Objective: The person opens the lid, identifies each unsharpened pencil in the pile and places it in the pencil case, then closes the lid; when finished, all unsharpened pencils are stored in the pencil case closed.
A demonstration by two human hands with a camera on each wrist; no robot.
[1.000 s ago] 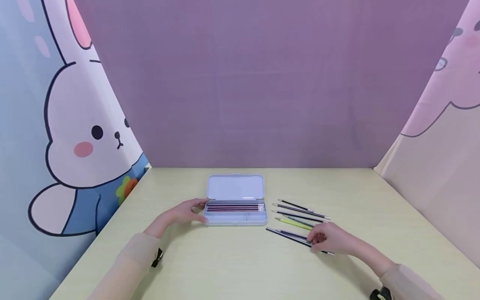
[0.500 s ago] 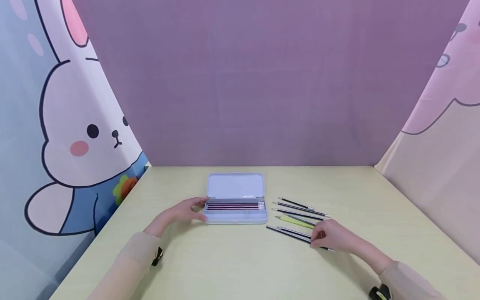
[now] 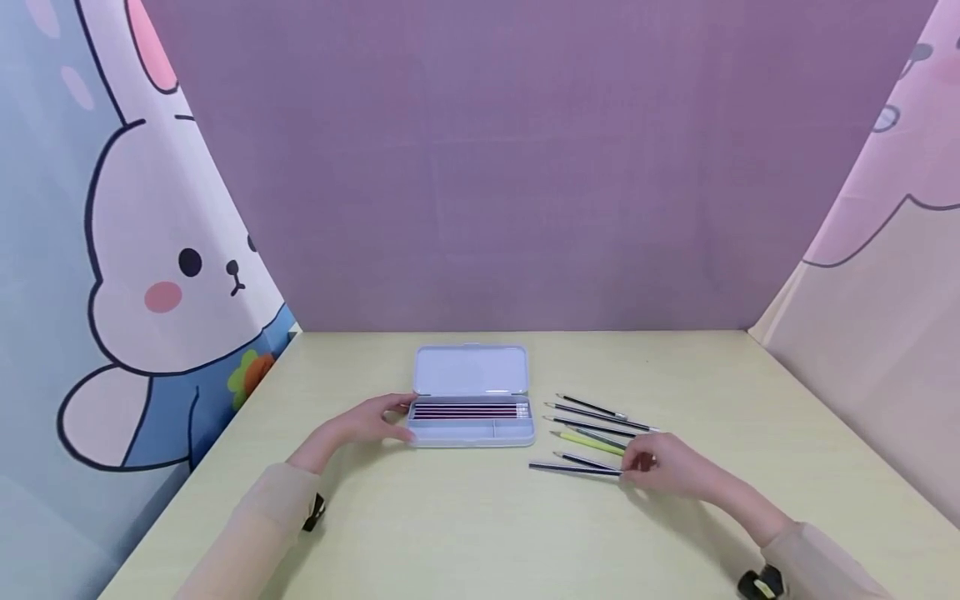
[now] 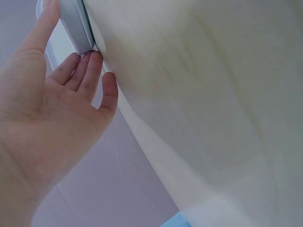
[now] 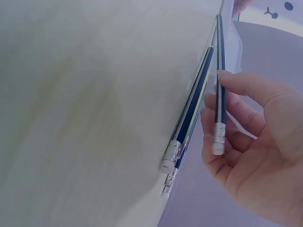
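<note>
A white pencil case [image 3: 471, 438] stands with its lid [image 3: 471, 370] raised; striped pencils [image 3: 465, 411] with white eraser ends lie in its rear compartment. My left hand [image 3: 367, 421] holds the left end of the case, thumb at the front corner and fingers at the back; the left wrist view shows this hand [image 4: 57, 99] against the case's end [image 4: 78, 26]. My right hand [image 3: 671, 467] pinches a dark striped pencil [image 3: 570, 468] near its eraser end. In the right wrist view that pencil [image 5: 220, 94] sits between thumb and fingers, raised off the table.
Right of the case, several dark pencils [image 3: 600, 425] lie roughly side by side on the pale table [image 3: 450, 525]. A yellow-green pencil [image 3: 588, 442] is among them. Another dark pencil [image 3: 581, 459] lies just behind the held one. A purple backdrop [image 3: 487, 167] rises behind the table.
My right hand has taken hold of the front pencil, lifted its eraser end and moved slightly back, so the pencil now lies more level across the view. The left hand stays at the case.
</note>
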